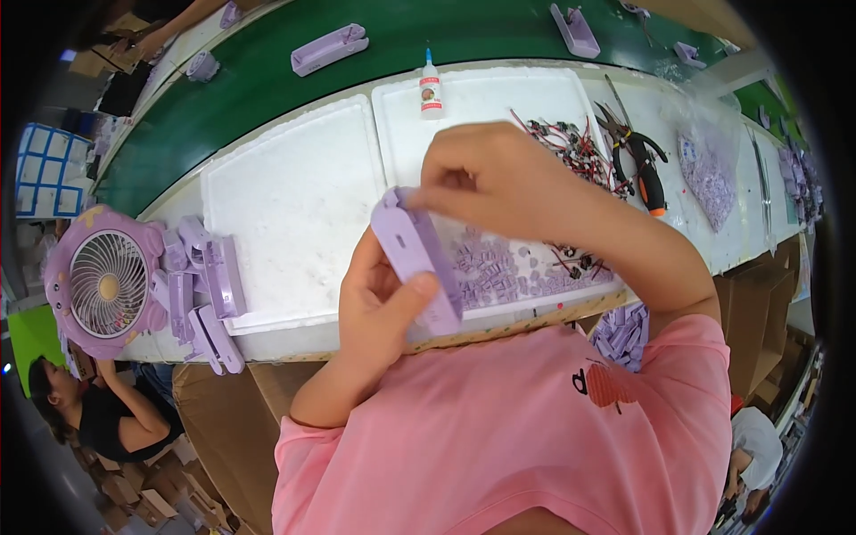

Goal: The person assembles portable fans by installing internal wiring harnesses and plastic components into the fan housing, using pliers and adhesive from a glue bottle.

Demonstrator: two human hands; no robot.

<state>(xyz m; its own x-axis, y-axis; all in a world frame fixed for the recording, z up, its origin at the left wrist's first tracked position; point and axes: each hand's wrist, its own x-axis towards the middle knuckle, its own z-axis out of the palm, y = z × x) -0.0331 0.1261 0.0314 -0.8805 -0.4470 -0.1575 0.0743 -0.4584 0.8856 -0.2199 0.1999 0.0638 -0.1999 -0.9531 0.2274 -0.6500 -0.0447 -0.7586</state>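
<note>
My left hand (373, 299) grips a long, light-purple plastic housing (415, 254), tilted over the near part of the white foam trays. Its thumb lies on the side wall, which has a small slot. At the housing's far end, the bent fingers of my right hand (495, 174) are pinched at the rim; whatever they hold is hidden. Beneath and beside the housing, many small purple plastic pieces (486, 267) are scattered in the right foam tray (397, 111). A heap of red and black wires with small connectors (580, 147) lies beyond my right forearm.
Behind the trays stands a white bottle with a blue tip (432, 94). Pliers (644, 160) and a bag of purple parts (709, 178) lie right. A purple fan (107, 281) and stacked housings (205, 276) are left. More housings (330, 51) sit on the green belt (241, 98).
</note>
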